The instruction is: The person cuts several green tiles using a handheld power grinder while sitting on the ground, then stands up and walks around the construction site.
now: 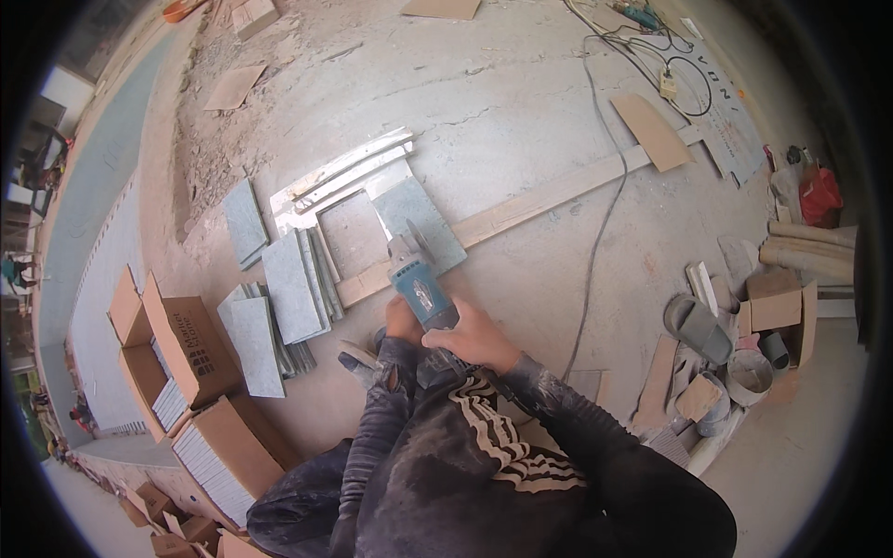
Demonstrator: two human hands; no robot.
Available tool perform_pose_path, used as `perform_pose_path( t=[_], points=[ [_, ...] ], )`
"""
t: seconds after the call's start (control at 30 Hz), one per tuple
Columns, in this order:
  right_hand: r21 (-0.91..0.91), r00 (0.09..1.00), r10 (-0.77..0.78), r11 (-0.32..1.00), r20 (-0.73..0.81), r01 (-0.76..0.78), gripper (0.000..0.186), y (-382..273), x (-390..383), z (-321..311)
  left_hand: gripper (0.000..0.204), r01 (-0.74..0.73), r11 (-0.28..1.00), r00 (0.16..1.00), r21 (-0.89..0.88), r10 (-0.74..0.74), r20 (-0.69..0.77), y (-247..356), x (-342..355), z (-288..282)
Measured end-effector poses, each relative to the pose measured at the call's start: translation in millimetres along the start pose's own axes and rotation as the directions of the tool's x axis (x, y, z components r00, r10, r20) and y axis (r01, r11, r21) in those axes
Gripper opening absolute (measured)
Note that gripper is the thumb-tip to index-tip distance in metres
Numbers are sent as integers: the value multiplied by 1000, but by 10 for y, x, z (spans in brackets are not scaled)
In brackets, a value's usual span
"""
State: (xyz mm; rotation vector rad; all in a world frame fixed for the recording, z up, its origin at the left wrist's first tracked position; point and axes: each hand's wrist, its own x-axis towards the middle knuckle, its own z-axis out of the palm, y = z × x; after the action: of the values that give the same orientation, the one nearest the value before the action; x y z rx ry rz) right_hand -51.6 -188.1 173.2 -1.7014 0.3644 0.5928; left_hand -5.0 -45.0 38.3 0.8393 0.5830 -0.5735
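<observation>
1. A dusty concrete floor (pixel 526 121) spreads under everything, with thin cracks and rubble toward the upper left.
2. Two open cardboard cartons (pixel 193 358) stand at the left, packed with slim tiles on edge.
3. A long wooden plank (pixel 558 200) runs slantwise across the floor; a flat cardboard piece (pixel 651 133) overlaps its upper right end.
4. Leaning stacks of grey-green stone tiles (pixel 290 288) sit between the cartons and the work.
5. One grey-green stone tile (pixel 430 206) lies flat near the middle, just beyond the hands, its lower corner beside the plank.
6. A teal-bodied angle grinder (pixel 416 284) is held in front of the person, its head and disc over that flat tile; whether the disc touches the surface I cannot tell.
7. The right hand (pixel 479 338) is wrapped around the rear of the grinder, thumb laid across the top, fingers curled around the far side.
8. The left hand (pixel 402 321) is against the grinder's left side; its fingers are mostly hidden under the body, so I cannot tell how they close.
9. A grey slide sandal (pixel 698 329) rests among clutter at the right.
10. A yellowish socket block (pixel 668 86) lies among cables, upper right.
</observation>
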Motion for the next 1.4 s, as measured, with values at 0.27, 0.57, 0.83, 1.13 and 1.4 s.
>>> perform_pose_path(
  t=[0.27,0.57,0.83,1.13,1.4],
  points=[
    [63,997,-71,995,-43,74,54,152,18,123,20,3,1000,998,18,-4,55,-20,58,-165],
    [18,998,-65,998,-15,65,57,92,0,144,21,21,1000,1000,-17,-20,21,-108,204,-295],
    [-43,1000,13,999,10,-12,55,25,-4,159,19,-32,993,999,116,28,35,-109,201,-305],
    [-14,1000,-1,1000,5,1,58,-69,376,213,23,-261,858,944,443,132,301,-157,274,-557],
    [-219,999,-15,976,-52,3,62,-142,788,145,22,10,996,995,-93,0,101,-199,362,-445]
  ],
)
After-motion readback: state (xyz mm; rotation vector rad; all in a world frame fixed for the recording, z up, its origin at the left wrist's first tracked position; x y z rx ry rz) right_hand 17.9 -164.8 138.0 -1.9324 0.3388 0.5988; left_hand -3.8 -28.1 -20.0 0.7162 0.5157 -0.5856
